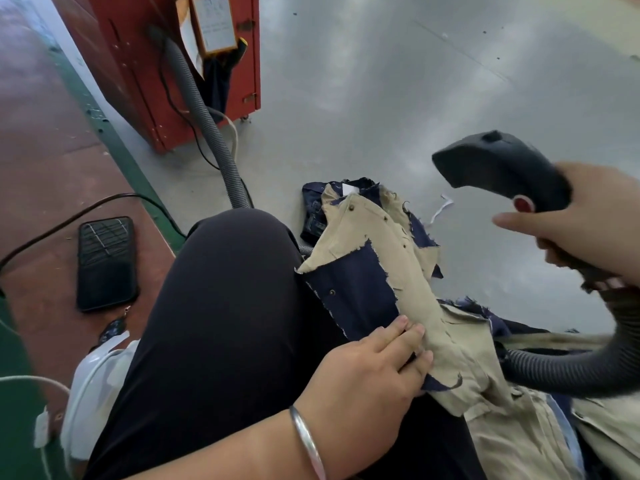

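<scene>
Right hand gripping the black plastic suction nozzle above the floor, left hand flat, fingers straight, pressing the khaki-and-navy frayed garment on the lap

Your left hand presses flat on the tan-and-navy garment across your lap; your right hand grips the black suction nozzle above it.

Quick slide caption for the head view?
Left hand rests on a navy-and-tan garment while right hand grips a black hose nozzle clear of it.

Phone left of knee, garment right.
</scene>
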The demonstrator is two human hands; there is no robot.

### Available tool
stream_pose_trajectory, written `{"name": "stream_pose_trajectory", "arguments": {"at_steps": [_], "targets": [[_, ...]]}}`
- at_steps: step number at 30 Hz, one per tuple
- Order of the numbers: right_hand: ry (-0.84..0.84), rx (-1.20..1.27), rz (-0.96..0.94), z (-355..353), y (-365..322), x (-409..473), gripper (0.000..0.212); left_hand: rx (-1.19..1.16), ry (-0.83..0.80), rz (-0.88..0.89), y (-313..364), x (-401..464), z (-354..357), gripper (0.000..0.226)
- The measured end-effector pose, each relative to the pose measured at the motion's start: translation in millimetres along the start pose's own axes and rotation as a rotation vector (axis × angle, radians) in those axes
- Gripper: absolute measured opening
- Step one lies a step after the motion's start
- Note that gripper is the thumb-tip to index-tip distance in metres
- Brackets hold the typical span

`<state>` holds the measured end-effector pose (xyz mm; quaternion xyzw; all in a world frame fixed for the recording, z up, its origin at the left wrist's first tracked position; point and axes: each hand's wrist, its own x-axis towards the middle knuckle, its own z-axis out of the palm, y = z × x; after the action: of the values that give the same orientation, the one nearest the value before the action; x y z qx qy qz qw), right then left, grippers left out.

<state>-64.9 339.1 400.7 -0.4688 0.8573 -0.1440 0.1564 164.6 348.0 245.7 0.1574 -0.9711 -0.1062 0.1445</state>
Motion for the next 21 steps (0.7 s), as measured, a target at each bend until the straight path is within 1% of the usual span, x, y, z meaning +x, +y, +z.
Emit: {"name": "stream_pose_trajectory", "arguments": {"at_steps": [2, 4, 8, 11, 13, 15, 17, 21], "targets": [[-0.013, 0.008, 0.022, -8.3, 15.1, -10.6, 0.046, -0.013, -0.005, -0.006, 0.7, 0.5, -1.0, 0.038], [-0.070, -0.063, -0.013, -5.0, 19.9, -26.4, 0.053, -0.031, 0.002, -0.018, 1.2, 0.7, -0.3, 0.038], [-0.137, -0.346, -0.189, 17.5, 2.2, -54.6, 0.042, -0.030, 0.025, -0.019, 1.3, 0.1, 4.4, 0.038], [-0.228, -0.486, -0.195, 35.1, -24.8, -58.4, 0.038, -0.042, 0.035, -0.014, 0.6, 0.3, 7.3, 0.037], [-0.248, -0.558, -0.182, 45.4, -37.9, -49.3, 0.039, -0.068, 0.045, -0.016, -0.2, 1.0, 8.0, 0.037], [-0.221, -0.553, -0.186, 53.9, -49.6, -33.3, 0.041, -0.051, 0.045, -0.013, -1.0, 1.3, 8.3, 0.037], [-0.179, -0.487, -0.202, 62.8, -57.0, -17.3, 0.041, -0.047, 0.044, -0.016, -0.9, 0.7, 8.1, 0.036], [-0.086, -0.356, -0.153, 69.2, -57.0, 16.4, 0.037, -0.053, 0.050, -0.026, 0.9, -0.7, 7.1, 0.034]]}}
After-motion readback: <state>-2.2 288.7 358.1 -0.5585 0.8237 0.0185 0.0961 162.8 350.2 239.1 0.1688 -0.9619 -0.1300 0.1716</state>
